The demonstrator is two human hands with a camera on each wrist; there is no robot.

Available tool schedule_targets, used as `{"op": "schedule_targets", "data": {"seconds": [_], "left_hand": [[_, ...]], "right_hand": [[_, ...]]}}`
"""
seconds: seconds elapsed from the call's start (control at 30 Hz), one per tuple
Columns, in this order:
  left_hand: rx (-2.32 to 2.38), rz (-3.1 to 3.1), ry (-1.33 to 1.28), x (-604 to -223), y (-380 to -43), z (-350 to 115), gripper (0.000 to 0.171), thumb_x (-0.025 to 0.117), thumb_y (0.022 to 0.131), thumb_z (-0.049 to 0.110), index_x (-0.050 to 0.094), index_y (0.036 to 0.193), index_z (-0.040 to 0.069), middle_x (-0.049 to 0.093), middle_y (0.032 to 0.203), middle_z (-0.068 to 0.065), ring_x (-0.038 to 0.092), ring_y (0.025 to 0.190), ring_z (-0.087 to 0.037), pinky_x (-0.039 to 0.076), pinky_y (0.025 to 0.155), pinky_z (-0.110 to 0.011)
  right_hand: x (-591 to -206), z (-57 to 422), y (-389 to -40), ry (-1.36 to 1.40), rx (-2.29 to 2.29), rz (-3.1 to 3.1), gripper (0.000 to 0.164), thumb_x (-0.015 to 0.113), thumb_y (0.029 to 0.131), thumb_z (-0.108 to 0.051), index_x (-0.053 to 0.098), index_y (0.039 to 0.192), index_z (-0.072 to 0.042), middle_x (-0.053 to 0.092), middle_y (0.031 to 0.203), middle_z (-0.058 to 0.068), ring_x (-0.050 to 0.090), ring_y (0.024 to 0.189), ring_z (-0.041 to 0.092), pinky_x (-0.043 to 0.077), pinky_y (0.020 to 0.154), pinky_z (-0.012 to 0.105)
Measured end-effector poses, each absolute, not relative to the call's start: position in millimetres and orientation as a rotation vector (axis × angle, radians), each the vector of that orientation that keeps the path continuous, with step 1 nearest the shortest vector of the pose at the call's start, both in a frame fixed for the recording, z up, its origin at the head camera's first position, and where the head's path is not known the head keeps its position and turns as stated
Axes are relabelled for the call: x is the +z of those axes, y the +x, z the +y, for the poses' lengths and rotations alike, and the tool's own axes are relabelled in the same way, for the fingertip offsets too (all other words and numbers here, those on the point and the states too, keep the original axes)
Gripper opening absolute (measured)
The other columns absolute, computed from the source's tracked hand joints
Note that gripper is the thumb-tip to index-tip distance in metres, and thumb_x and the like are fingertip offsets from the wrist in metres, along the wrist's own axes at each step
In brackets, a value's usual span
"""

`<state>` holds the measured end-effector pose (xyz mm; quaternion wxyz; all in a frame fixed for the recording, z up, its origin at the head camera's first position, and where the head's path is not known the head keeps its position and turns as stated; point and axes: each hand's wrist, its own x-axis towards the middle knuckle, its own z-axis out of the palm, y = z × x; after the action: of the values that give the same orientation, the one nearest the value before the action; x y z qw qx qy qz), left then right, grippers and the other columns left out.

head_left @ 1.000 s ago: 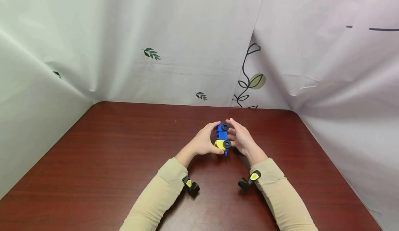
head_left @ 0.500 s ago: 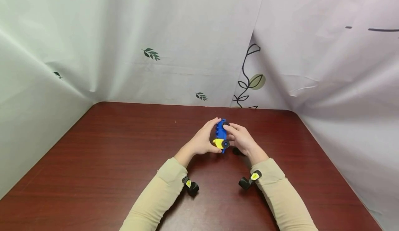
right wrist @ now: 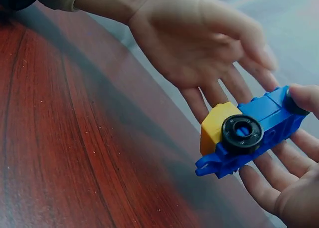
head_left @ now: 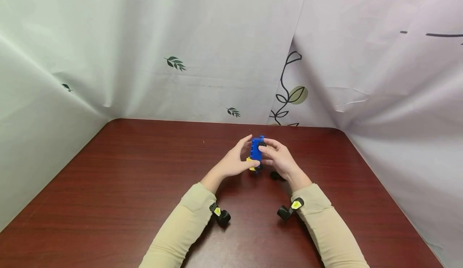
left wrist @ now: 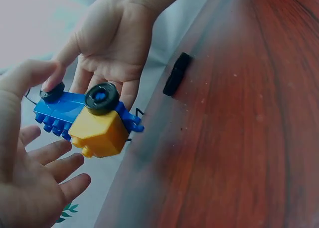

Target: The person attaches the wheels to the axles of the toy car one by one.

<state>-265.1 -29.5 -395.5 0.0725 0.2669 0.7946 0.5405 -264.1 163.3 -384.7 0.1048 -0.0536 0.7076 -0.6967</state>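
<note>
A blue toy car (head_left: 256, 151) of building blocks, with a yellow block (left wrist: 99, 130) at one end, is held up off the table. It has black wheels (right wrist: 242, 133) and a small blue hitch (right wrist: 207, 165). My right hand (head_left: 281, 162) grips it, thumb on one wheel and fingers beneath, clearest in the right wrist view. Beside the car is my left hand (head_left: 231, 164), its fingers spread and relaxed behind the studded side. In the right wrist view the left fingers look apart from the car or barely touching it.
A small black piece (left wrist: 177, 74) lies on the dark red table (head_left: 144, 171), close to my right wrist. White cloth (head_left: 217, 39) with leaf prints hangs behind the table and along both sides.
The left hand has eased its grip on the car's ends, while the right thumb has come onto a wheel. The car has turned and shifted slightly left.
</note>
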Motion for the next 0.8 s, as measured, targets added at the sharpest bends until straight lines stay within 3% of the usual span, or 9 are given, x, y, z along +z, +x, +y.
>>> {"op": "schedule_targets", "data": {"seconds": [0.23,0.4,0.8], "left_hand": [[1.774,2.306,0.582,-392.2,-267.1,-29.5,0.067,0.056,0.094,0.039,0.028,0.148,0.014,0.043,0.145,-0.012,0.043,0.134,-0.026,0.036,0.109,-0.044],[1.806,2.298,0.418,-389.7,-268.3,-29.7,0.063,0.045,0.095,0.051,0.037,0.144,0.013,0.048,0.141,-0.011,0.049,0.128,-0.027,0.041,0.105,-0.045],[1.847,2.135,0.216,-390.6,-270.2,-32.2,0.074,0.047,0.09,0.06,0.041,0.141,0.006,0.049,0.137,-0.014,0.056,0.117,-0.029,0.046,0.1,-0.045]], "right_hand": [[-384.6,162.0,-262.9,-0.24,-2.028,2.145,0.059,0.065,0.09,-0.024,0.039,0.14,-0.007,0.053,0.131,0.018,0.064,0.097,0.01,0.049,0.095,0.047],[-383.6,160.4,-260.9,-0.301,-2.009,2.196,0.054,0.066,0.089,-0.02,0.041,0.137,-0.009,0.054,0.131,0.019,0.063,0.101,0.014,0.047,0.097,0.05],[-382.1,154.8,-257.5,-0.545,-2.004,2.218,0.054,0.068,0.085,-0.006,0.043,0.133,-0.011,0.047,0.135,0.019,0.05,0.127,0.033,0.052,0.092,0.036]]}}
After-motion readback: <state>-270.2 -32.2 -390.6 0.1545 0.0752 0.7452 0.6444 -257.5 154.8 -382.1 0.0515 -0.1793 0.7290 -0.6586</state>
